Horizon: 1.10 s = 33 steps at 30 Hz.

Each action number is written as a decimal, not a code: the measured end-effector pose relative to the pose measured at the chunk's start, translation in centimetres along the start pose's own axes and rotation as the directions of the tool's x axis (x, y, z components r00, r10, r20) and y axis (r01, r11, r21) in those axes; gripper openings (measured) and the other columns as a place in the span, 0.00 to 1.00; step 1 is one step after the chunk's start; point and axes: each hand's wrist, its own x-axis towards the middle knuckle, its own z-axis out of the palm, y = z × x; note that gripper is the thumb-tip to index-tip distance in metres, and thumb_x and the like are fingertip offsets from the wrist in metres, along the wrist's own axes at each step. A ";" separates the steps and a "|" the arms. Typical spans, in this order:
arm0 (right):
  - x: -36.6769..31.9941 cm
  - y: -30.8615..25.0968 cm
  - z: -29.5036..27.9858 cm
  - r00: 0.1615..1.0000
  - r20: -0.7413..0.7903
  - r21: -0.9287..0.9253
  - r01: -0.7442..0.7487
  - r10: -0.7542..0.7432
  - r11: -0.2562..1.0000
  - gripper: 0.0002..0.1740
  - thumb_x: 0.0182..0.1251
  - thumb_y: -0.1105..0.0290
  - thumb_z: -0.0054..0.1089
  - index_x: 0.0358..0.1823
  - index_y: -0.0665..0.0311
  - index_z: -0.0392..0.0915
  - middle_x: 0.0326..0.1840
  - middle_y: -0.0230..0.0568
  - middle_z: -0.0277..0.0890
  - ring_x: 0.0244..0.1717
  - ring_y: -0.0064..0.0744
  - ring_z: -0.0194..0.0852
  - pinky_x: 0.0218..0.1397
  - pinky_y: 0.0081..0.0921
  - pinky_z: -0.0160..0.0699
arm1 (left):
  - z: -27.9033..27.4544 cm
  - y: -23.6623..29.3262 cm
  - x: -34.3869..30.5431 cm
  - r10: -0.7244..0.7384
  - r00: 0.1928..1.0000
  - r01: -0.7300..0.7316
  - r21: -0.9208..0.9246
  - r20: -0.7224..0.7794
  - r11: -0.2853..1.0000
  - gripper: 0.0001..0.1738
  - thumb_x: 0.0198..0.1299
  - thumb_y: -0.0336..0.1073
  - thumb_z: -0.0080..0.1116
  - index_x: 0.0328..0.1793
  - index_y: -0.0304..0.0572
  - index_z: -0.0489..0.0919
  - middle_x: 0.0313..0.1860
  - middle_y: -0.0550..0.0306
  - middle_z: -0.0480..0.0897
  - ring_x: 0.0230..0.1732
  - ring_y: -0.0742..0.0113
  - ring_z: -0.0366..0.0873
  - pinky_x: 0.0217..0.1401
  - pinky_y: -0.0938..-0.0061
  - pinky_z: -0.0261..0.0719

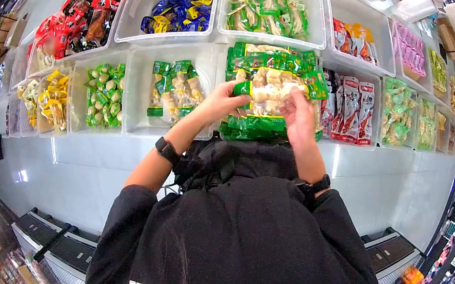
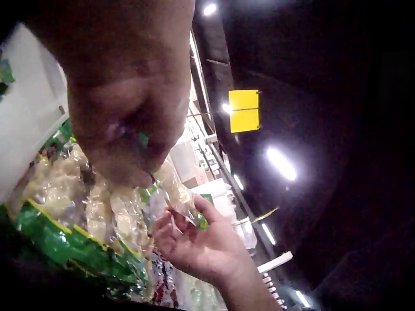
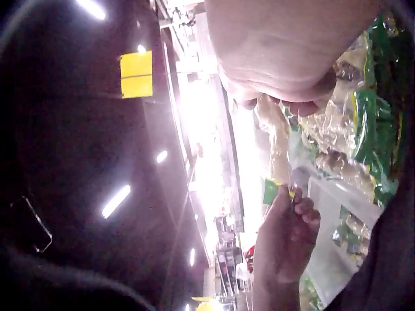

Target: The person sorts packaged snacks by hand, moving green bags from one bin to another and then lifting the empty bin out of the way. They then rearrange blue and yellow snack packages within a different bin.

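Both hands are raised over a heaped pile of green-edged clear food packets (image 1: 253,129). Between them is one clear packet (image 1: 269,93) with pale, knobbly pieces inside and green ends. My left hand (image 1: 222,104) pinches its left green end between thumb and fingers, which also shows in the right wrist view, where the packet (image 3: 277,149) hangs lengthwise. At the other end my right hand (image 1: 302,118) grips the packet with bent fingers. In the left wrist view, the right hand (image 2: 211,253) has its thumb up against the packet's end; the left hand (image 2: 126,110) covers much of it.
Left of the pile, a white bin (image 1: 137,91) holds similar packets. Behind it stand bins of blue-and-yellow packets (image 1: 180,11) and green-and-white packets (image 1: 269,10). Red-and-white pouches (image 1: 356,109) lie at right, green-wrapped pieces (image 1: 104,94) farther left, and red-and-black packets (image 1: 79,21) at back left.
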 end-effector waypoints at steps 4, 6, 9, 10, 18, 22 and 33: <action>2.9 -1.0 -2.3 0.990 -0.102 0.007 0.096 -0.095 0.995 0.07 0.58 0.68 0.62 0.37 0.55 0.75 0.28 0.28 0.77 0.25 0.19 0.73 0.25 0.17 0.71 | -0.4 -0.2 2.9 -0.028 0.994 0.022 -0.055 -0.109 0.998 0.10 0.58 0.33 0.55 0.44 0.37 0.76 0.32 0.64 0.77 0.26 0.78 0.76 0.28 0.84 0.76; 4.9 -1.1 -3.5 0.976 -0.174 -0.063 0.122 -0.131 0.991 0.07 0.57 0.70 0.63 0.36 0.56 0.74 0.26 0.28 0.76 0.22 0.18 0.73 0.22 0.15 0.67 | -0.7 -0.9 4.6 -0.012 0.982 0.011 -0.005 -0.189 1.000 0.07 0.58 0.33 0.55 0.40 0.37 0.76 0.30 0.64 0.76 0.25 0.79 0.75 0.27 0.84 0.75; 6.0 -1.4 -4.3 0.952 -0.213 -0.415 0.114 -0.218 0.902 0.06 0.56 0.69 0.62 0.33 0.60 0.74 0.27 0.28 0.75 0.23 0.17 0.72 0.20 0.16 0.62 | -0.8 -2.0 6.1 0.018 0.984 -0.009 0.054 -0.177 0.998 0.11 0.58 0.35 0.56 0.45 0.39 0.72 0.31 0.63 0.77 0.26 0.78 0.74 0.27 0.83 0.73; 6.4 -1.2 -4.4 0.952 -0.216 -0.416 0.112 -0.217 0.903 0.06 0.56 0.69 0.62 0.33 0.60 0.74 0.27 0.28 0.75 0.23 0.17 0.72 0.20 0.16 0.62 | -0.8 -2.2 6.3 0.014 0.983 0.007 0.114 -0.184 0.993 0.15 0.59 0.37 0.57 0.48 0.41 0.71 0.33 0.63 0.77 0.27 0.78 0.75 0.29 0.83 0.73; 5.9 -0.6 -4.1 0.926 -0.201 -0.526 0.172 -0.318 0.833 0.10 0.56 0.66 0.61 0.35 0.62 0.74 0.25 0.27 0.70 0.21 0.15 0.63 0.23 0.16 0.62 | -0.9 -2.7 5.2 0.070 0.979 -0.064 0.040 -0.193 0.997 0.21 0.60 0.42 0.57 0.50 0.37 0.66 0.32 0.58 0.77 0.27 0.76 0.76 0.27 0.82 0.74; 5.8 -0.2 -4.6 0.933 -0.193 -0.486 0.179 -0.305 0.856 0.11 0.56 0.64 0.62 0.36 0.62 0.73 0.26 0.26 0.69 0.21 0.14 0.62 0.23 0.16 0.61 | -1.0 -2.3 4.2 0.060 0.979 -0.064 -0.011 -0.197 0.998 0.21 0.61 0.44 0.56 0.51 0.38 0.66 0.35 0.57 0.78 0.30 0.75 0.77 0.30 0.81 0.75; 4.4 0.2 -5.4 0.717 -0.379 -0.487 0.384 -0.585 0.785 0.19 0.61 0.58 0.58 0.44 0.60 0.62 0.26 0.28 0.60 0.16 0.13 0.53 0.13 0.13 0.50 | -13.0 -12.2 0.4 0.113 0.663 -0.008 0.144 -0.740 0.990 0.15 0.55 0.39 0.56 0.42 0.35 0.75 0.36 0.52 0.79 0.36 0.65 0.77 0.40 0.72 0.75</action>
